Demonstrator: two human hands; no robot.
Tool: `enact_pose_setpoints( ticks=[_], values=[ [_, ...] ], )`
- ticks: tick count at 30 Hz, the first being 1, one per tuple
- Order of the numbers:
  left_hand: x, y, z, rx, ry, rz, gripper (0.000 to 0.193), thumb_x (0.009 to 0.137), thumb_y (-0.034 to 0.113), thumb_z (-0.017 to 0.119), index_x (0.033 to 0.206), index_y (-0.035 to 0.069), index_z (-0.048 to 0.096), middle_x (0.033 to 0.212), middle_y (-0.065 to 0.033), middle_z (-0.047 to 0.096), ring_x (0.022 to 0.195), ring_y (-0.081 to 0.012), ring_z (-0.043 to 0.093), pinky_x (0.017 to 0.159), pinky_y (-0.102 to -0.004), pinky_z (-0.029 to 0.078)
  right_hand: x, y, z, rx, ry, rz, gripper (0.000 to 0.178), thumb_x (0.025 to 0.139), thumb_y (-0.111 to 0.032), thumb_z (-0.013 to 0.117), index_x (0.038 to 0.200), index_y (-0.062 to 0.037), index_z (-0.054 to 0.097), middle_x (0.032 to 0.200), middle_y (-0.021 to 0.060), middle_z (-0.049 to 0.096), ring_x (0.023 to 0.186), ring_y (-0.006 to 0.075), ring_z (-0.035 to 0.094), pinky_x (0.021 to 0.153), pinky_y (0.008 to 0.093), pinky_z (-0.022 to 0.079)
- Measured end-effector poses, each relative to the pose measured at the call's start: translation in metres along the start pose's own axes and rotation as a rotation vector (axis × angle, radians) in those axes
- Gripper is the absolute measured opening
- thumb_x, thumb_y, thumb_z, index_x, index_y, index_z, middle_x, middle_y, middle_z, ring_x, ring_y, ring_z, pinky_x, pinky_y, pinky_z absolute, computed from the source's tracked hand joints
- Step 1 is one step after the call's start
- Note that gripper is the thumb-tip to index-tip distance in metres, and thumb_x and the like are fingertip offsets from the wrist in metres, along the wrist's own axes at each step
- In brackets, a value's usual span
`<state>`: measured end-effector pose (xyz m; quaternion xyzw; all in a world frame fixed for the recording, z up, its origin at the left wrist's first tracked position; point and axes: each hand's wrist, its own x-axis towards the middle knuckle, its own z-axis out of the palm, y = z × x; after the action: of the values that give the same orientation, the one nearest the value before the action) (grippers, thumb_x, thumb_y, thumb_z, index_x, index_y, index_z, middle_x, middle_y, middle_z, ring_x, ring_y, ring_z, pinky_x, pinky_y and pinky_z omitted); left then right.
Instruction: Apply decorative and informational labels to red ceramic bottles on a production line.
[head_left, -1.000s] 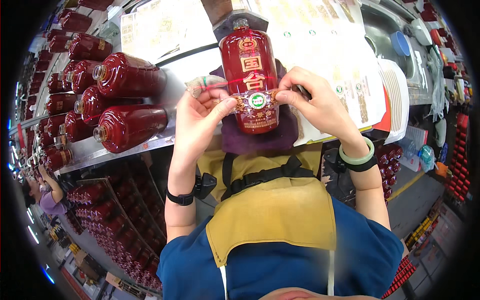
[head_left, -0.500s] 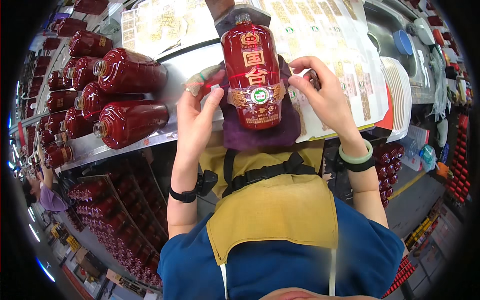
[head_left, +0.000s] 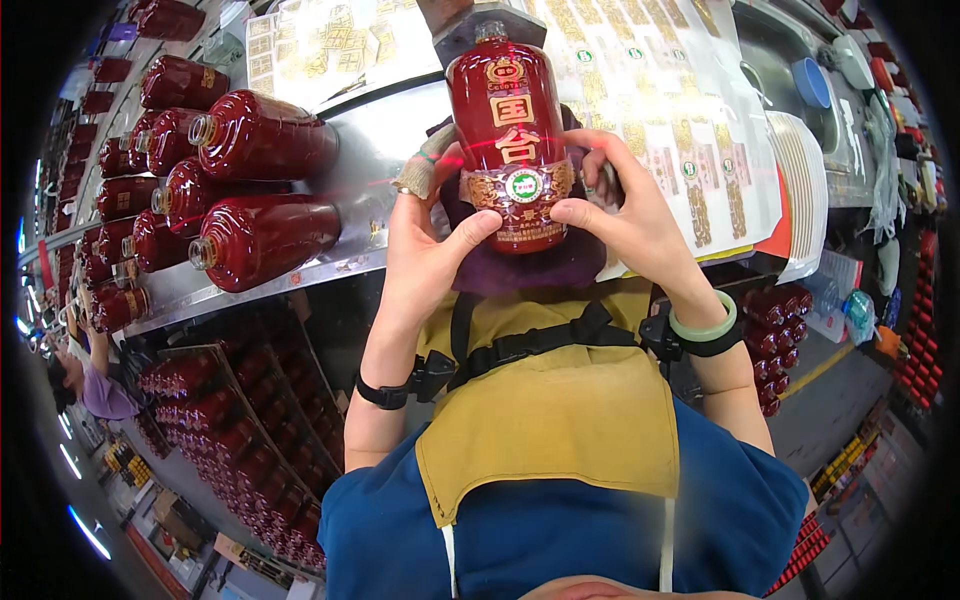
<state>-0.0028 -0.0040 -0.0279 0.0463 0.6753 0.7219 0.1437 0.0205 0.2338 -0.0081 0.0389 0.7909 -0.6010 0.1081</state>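
While the red bottle (head_left: 510, 125) rests on purple cloth (head_left: 535, 272), both hands (head_left: 425, 245) clasp it.

Deep red is shown by the bottle (head_left: 512, 125), boldly marked in gold! A brown-and-gold scrolled band (head_left: 553, 182) is seen now, centred by a green-and-white seal (head_left: 524, 186). Purple is offered by the cloth (head_left: 530, 272), mustard by the apron (head_left: 550, 430), dark blue by the shirt (head_left: 730, 465), pale green by the bangle (head_left: 703, 331); the white sheet (head_left: 756, 198) is patterned gold.
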Motion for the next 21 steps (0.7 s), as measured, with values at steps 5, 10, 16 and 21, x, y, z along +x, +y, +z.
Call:
enact_pose_setpoints(
  ticks=[5, 10, 16, 21],
  values=[
    [0.001, -0.001, 0.002, -0.023, 0.010, 0.021, 0.082, 0.083, 0.013, 0.084, 0.153, 0.003, 0.041, 0.145, -0.0145, 0.054, 0.137, -0.0262, 0.048, 0.118, -0.0429, 0.035, -0.009, -0.022, 0.002, -0.038, 0.316, -0.306, 0.044, 0.091, -0.005, 0.067, 0.133, 0.0014, 0.056, 0.110, 0.0118, 0.061, 0.102, 0.0252, 0.059, 0.095, 0.0350, 0.046],
    [0.000, 0.001, 0.001, -0.006, 0.020, -0.001, 0.082, 0.083, 0.013, 0.084, 0.153, 0.003, 0.041, 0.145, -0.0147, 0.054, 0.137, -0.0262, 0.048, 0.117, -0.0425, 0.036, -0.015, -0.040, 0.000, -0.668, 0.126, -1.002, 0.020, 0.075, -0.009, 0.071, 0.094, -0.0054, 0.072, 0.102, 0.0044, 0.071, 0.096, 0.0234, 0.066, 0.082, 0.0375, 0.053],
    [0.001, 0.004, 0.004, -0.025, -0.006, 0.030, 0.080, 0.085, 0.013, 0.082, 0.153, 0.003, 0.041, 0.145, -0.0136, 0.054, 0.135, -0.0247, 0.049, 0.116, -0.0413, 0.036, -0.037, -0.028, 0.003, -0.643, -0.029, -1.147, 0.024, 0.071, -0.013, 0.076, 0.095, -0.0085, 0.074, 0.103, 0.0052, 0.073, 0.093, 0.0193, 0.069, 0.074, 0.0329, 0.057],
    [-0.001, 0.001, 0.002, 0.022, 0.003, 0.064, 0.078, 0.087, 0.012, 0.080, 0.153, 0.001, 0.040, 0.145, -0.0133, 0.053, 0.136, -0.0234, 0.049, 0.116, -0.0401, 0.036, -0.031, -0.021, -0.005, -0.676, 0.066, -1.067, 0.024, 0.075, -0.011, 0.074, 0.098, -0.0072, 0.075, 0.105, 0.0059, 0.075, 0.088, 0.0193, 0.070, 0.073, 0.0333, 0.057]
  ],
)
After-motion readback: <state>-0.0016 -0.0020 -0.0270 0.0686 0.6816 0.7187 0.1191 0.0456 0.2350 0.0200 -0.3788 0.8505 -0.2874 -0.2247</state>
